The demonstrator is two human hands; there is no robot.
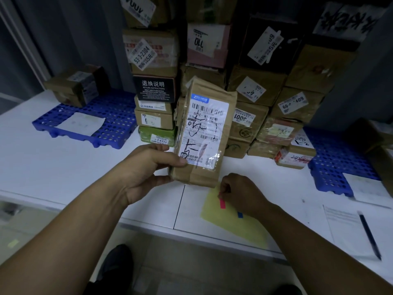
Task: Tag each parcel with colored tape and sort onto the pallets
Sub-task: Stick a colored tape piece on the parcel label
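Parcel in brown wrap stood upright over the near centre of the white table, label side facing me. Left hand held it at its lower left edge, thumb across the label's bottom corner and fingers curled behind. I could not tell whether its base touched the table.

Right hand, just right of and nearer than the parcel, had its fingertips pinched on the far end of a pink tape strip. The strip lay on a yellow sheet. A blue tape strip sat on the same sheet, partly hidden by the wrist.

Left pallet, blue, carried one brown box at its far corner and a white paper. Right pallet was also blue. I noted a stack of parcels at far centre between them. A pen lay on paper, near right.
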